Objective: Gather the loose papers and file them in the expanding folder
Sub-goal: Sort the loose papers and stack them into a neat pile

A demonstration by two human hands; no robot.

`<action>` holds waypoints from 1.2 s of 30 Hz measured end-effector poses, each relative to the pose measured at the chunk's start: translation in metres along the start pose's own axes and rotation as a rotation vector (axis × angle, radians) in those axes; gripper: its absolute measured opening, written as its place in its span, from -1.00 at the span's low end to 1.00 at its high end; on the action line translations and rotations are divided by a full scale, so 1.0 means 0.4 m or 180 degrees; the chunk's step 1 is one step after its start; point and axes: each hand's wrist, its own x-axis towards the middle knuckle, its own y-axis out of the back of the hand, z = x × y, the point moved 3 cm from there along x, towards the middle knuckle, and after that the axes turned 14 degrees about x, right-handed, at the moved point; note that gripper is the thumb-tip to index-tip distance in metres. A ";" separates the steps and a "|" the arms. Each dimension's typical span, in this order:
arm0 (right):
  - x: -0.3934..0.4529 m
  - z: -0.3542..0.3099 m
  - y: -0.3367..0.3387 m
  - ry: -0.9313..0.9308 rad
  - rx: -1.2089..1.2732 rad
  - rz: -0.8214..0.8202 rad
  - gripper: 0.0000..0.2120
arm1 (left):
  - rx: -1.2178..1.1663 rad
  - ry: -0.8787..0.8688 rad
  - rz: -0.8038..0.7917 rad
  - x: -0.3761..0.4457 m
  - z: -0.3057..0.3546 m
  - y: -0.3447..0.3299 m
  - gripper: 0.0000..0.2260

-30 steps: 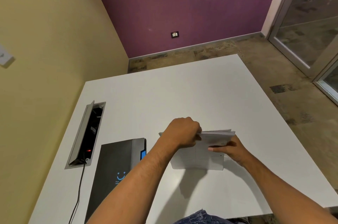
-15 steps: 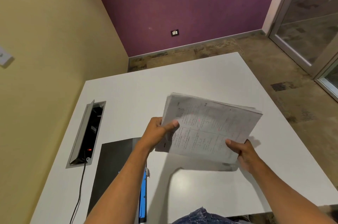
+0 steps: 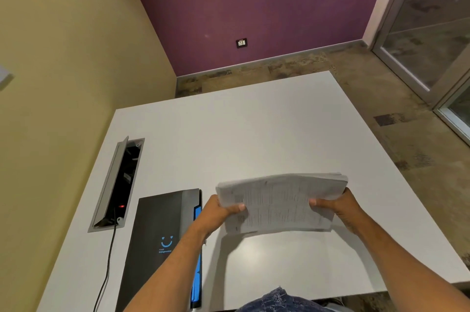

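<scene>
A thick stack of printed papers (image 3: 278, 203) is held above the white table (image 3: 254, 128), bowed slightly and facing me. My left hand (image 3: 220, 212) grips its left edge with the thumb on top. My right hand (image 3: 339, 206) grips the right edge the same way. The dark grey expanding folder (image 3: 159, 235) lies flat on the table at my left, shut, with blue tabs (image 3: 197, 212) showing along its right side. My left forearm crosses over the folder's lower right part.
An open cable box (image 3: 117, 184) is sunk into the table's left side, and a black cable (image 3: 106, 268) runs from it toward me. A yellow wall is close on the left. The table's front edge is near my body.
The stack was stood on edge on the table, then lifted and tilted up. Now it has come lower and more level, held by both sides. My right hand shifted to the right edge.
</scene>
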 end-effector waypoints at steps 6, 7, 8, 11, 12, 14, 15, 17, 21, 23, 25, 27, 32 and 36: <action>-0.006 -0.017 -0.019 -0.0014 -0.0292 -0.0186 -0.63 | 0.0062 0.0033 0.0115 0.002 -0.020 0.002 -0.65; -0.007 -0.016 -0.018 -0.0059 -0.0313 -0.0192 -0.64 | 0.0063 0.0037 0.0104 0.002 -0.028 0.001 -0.65; -0.008 -0.011 -0.017 -0.0107 -0.0321 -0.0193 -0.64 | 0.0082 0.0033 0.0082 0.000 -0.035 -0.001 -0.66; -0.013 0.016 -0.003 -0.0211 -0.0280 -0.0165 -0.59 | 0.0390 0.0064 -0.0096 0.002 -0.067 -0.018 -0.72; -0.014 0.026 0.001 -0.0244 -0.0280 -0.0181 -0.53 | 0.0540 0.0063 -0.0140 0.003 -0.075 -0.026 -0.75; -0.014 0.045 0.007 -0.0242 -0.0337 -0.0214 -0.39 | 0.0707 0.0086 -0.0067 0.010 -0.083 -0.034 -0.81; -0.014 0.048 0.007 -0.0203 -0.0355 -0.0201 -0.37 | 0.0702 0.0118 -0.0022 0.012 -0.086 -0.036 -0.83; -0.013 0.044 0.002 -0.0140 -0.0342 -0.0148 -0.41 | 0.0609 0.0174 0.0064 0.012 -0.081 -0.036 -0.85; -0.013 -0.005 -0.037 0.0080 -0.0374 -0.0151 -0.75 | 0.0367 0.0130 0.0293 0.019 -0.066 -0.017 -0.88; -0.007 -0.021 -0.048 0.0221 -0.0389 -0.0152 -0.82 | 0.0332 0.0078 0.0394 0.022 -0.054 -0.009 -0.91; -0.002 -0.034 -0.058 0.0332 -0.0388 -0.0151 -0.85 | 0.0315 0.0021 0.0512 0.027 -0.042 -0.003 -0.97; 0.007 -0.043 -0.063 0.0462 -0.0474 -0.0115 -0.89 | 0.0339 -0.0051 0.0632 0.033 -0.031 0.007 -0.90; 0.006 -0.074 -0.067 0.0787 -0.0469 -0.0273 -0.87 | 0.0419 -0.0323 0.0734 0.035 -0.013 0.025 -0.59; 0.000 -0.057 -0.046 0.0704 -0.0500 -0.0433 -0.79 | 0.0568 -0.0246 0.0609 0.026 -0.054 0.012 -0.81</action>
